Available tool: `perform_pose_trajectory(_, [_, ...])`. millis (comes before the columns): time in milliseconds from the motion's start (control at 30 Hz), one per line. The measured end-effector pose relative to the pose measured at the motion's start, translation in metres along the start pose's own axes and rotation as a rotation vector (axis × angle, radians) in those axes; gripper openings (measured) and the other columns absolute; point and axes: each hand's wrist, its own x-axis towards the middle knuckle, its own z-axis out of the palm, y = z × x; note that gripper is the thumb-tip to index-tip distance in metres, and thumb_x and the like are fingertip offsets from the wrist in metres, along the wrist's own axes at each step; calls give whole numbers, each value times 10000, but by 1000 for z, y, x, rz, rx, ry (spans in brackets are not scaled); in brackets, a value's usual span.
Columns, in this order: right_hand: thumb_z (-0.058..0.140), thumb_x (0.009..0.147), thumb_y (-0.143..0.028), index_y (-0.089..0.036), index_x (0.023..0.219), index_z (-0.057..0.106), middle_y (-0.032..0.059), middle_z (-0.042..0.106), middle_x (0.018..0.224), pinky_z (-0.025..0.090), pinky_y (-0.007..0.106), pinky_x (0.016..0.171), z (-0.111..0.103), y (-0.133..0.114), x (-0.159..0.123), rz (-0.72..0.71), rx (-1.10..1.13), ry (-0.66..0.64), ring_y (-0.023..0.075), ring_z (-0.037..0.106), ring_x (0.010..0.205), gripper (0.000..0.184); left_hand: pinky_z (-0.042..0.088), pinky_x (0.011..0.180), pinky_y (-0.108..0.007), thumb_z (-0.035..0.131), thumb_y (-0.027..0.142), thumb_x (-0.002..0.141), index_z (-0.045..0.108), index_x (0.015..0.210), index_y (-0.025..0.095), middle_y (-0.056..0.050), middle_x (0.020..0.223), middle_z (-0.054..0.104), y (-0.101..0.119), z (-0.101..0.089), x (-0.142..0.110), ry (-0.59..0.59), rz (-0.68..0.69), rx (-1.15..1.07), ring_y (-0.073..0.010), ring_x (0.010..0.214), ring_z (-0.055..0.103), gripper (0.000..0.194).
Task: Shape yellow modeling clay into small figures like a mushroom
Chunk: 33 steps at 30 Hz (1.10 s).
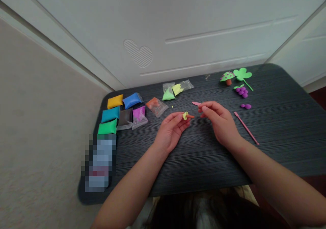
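Observation:
My left hand (171, 128) is closed, pinching a small clay piece between thumb and fingers. The piece has a ruffled pale-yellow clay part (185, 116) around an orange-brown clay stick (191, 117), which points right. To its right, my right hand (220, 122) has its thumb and index finger drawn together. A pink modelling tool (196, 103) sticks out leftward from those fingertips; its other end is hidden behind the hand. The hands are apart, both above the dark table (193, 161). A tiny yellow crumb (172, 106) lies behind my left hand.
Left on the table are several clay packets, including blue (132, 100), purple (139, 116) and opened orange (156, 106). Light green (168, 92) and yellow (180, 88) bags lie behind. At right are a clay mushroom (227, 77), clover (242, 74), grapes (241, 91) and a second pink tool (246, 128).

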Motion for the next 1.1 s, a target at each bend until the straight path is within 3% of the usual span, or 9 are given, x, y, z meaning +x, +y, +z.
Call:
perform_pose_trajectory(167, [586,818,-295,-220,877,642,16,645,919,474,298,718,0,-2,-1,-11,11,17,144,592,826,111,497,750,-237,701,195,715,672,803,174,-28,818,711,0,1,0,-28,13,15,-119,810,657,94])
perform_pose_trajectory(300, [583,821,-256,-217,812,642,9,597,832,445,294,700,-1,-13,-5,-154,-185,-17,143,559,798,71,491,732,-225,727,157,674,682,821,186,4,813,685,0,3,0,7,84,51,-92,763,633,157])
perform_pose_trajectory(367, [578,825,-264,-213,800,639,1,581,759,434,290,651,-1,-17,-8,-149,-241,-79,136,542,724,83,489,734,-220,748,143,643,687,826,192,23,803,670,1,4,0,25,143,74,-80,747,621,199])
perform_pose_trajectory(600, [595,809,-290,-202,822,637,1,619,752,421,262,555,3,-21,-11,-32,-197,-188,126,539,649,99,468,776,-215,751,121,634,696,829,208,21,810,674,0,4,0,21,239,132,-78,772,610,220])
perform_pose_trajectory(767, [616,785,-290,-193,815,636,-6,623,747,429,264,587,5,-19,-10,61,-89,-237,121,547,653,103,455,809,-225,748,98,627,699,821,211,19,806,674,-3,4,-1,14,264,178,-81,773,601,229])
perform_pose_trajectory(1100, [654,739,-348,-152,753,604,-49,497,614,278,208,480,3,-12,-4,445,245,-357,51,396,510,203,483,720,-210,734,145,665,697,856,182,12,746,657,1,3,0,-8,140,107,-74,706,604,198])
